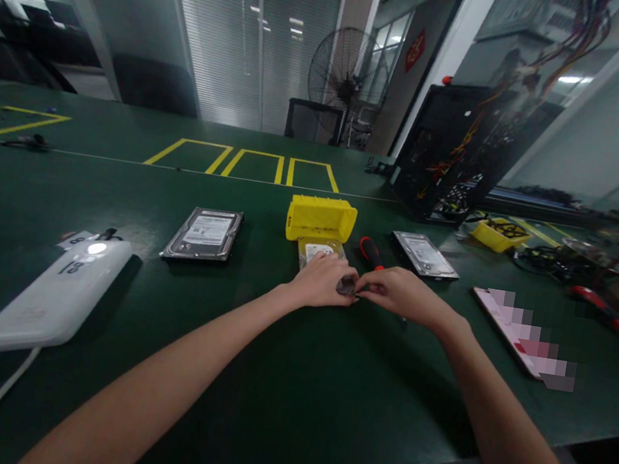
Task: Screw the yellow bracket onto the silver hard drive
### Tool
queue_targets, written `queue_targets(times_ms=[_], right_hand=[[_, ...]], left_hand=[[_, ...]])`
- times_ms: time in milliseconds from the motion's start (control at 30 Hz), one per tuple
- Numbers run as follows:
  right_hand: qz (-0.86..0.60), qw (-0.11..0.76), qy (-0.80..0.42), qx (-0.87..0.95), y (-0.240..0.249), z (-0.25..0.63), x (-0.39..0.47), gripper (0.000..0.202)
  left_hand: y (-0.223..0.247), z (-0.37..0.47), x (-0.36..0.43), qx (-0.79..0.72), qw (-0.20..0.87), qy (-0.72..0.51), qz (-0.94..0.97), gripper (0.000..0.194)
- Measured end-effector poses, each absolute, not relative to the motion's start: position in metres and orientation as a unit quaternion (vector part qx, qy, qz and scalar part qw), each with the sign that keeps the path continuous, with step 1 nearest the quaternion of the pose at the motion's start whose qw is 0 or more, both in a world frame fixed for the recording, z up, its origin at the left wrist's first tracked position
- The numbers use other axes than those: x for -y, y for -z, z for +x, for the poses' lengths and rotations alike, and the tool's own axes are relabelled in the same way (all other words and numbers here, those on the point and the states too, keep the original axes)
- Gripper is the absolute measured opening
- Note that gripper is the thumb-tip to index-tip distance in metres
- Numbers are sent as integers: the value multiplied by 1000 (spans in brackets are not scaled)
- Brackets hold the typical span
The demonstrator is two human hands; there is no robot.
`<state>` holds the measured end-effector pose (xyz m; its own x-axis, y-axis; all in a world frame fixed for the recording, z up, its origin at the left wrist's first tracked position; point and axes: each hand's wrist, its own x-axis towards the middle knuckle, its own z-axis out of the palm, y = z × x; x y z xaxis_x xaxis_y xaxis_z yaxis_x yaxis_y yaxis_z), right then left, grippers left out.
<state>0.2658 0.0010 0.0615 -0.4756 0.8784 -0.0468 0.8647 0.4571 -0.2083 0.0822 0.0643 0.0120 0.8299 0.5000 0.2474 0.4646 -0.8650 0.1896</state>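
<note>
My left hand is closed around a small greyish round thing whose kind I cannot tell. The fingertips of my right hand are pinched together at its right edge; what they grip is too small to make out. Just beyond my left hand, a flat item with a white label lies against a yellow plastic bin, partly covered by the hand. A screwdriver with a red and black handle lies under my right hand, its shaft tip showing nearer me.
Hard drives lie left and right. A white corded device is at the left, a pink phone at the right. An open computer case stands behind, near another yellow bin. The green table's front edge is close.
</note>
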Motion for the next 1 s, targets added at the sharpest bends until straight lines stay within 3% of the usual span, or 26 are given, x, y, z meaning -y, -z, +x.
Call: queue_targets(times_ms=[1000], right_hand=[[-497, 67, -139, 854, -62, 271, -2, 22]], left_hand=[[-14, 82, -64, -251, 73, -142, 955, 34]])
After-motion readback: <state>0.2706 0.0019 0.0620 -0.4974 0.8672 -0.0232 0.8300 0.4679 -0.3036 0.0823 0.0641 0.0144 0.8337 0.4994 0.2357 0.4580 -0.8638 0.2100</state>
